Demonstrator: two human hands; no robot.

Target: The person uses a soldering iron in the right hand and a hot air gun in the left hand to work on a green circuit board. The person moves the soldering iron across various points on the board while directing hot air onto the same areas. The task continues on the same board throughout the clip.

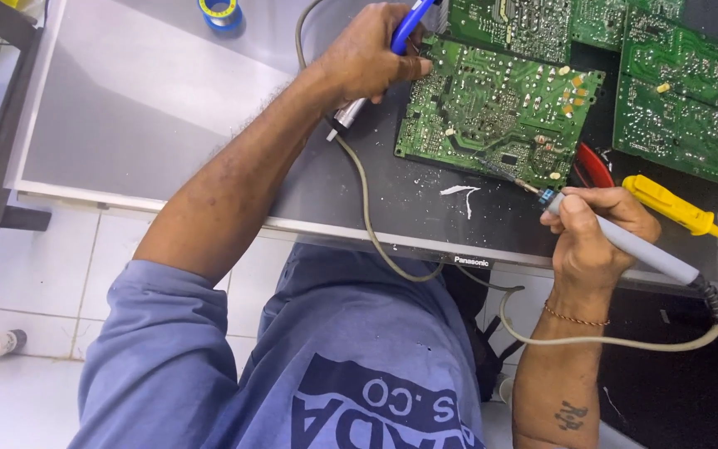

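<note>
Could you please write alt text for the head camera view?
A right hand holds a grey soldering iron to a green circuit board, while the left hand grips a blue-handled tool. A yellow screwdriver lies nearby.

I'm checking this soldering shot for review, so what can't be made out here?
Head view only:
- Blue tool in the left hand: its upper end is cut off by the top edge.
- Soldering iron in the right hand: whether its tip touches the green circuit board is too small to tell.
- Red-handled tool: mostly hidden behind the board and right hand.
</note>
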